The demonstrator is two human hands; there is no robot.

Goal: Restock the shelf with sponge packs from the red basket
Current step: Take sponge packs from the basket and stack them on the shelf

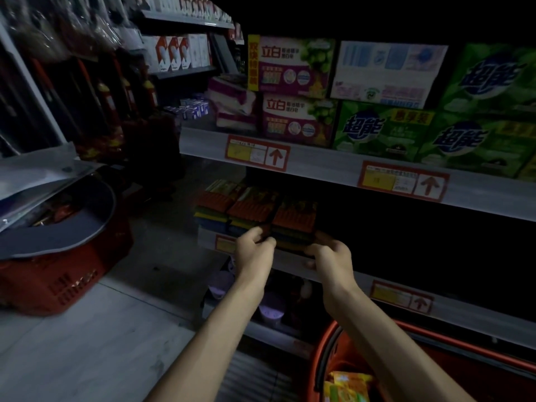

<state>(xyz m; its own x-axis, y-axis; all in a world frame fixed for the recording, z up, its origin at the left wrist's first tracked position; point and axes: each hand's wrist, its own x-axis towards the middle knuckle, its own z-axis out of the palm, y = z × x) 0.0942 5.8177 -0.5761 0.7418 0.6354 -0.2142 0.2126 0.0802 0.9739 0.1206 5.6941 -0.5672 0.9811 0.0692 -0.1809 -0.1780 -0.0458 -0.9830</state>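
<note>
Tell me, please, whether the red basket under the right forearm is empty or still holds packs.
Not empty: yellow packs show inside the red basket, below its rim. How many, cannot tell.

Sponge packs [252,207] sit side by side at the left end of the middle shelf [464,310], along its front edge. The left hand [253,250] grips the rightmost pack [293,224] at its left end, and the right hand [330,256] grips its right end. Boxes [377,132] fill the upper shelf [324,165]; tubs [271,310] stand below. A basket [327,358] (more packs [348,384] lie in it) sits under the right forearm. A second basket [58,280] stands on the floor [87,343] far left, with sheets [43,181] on it.
</note>
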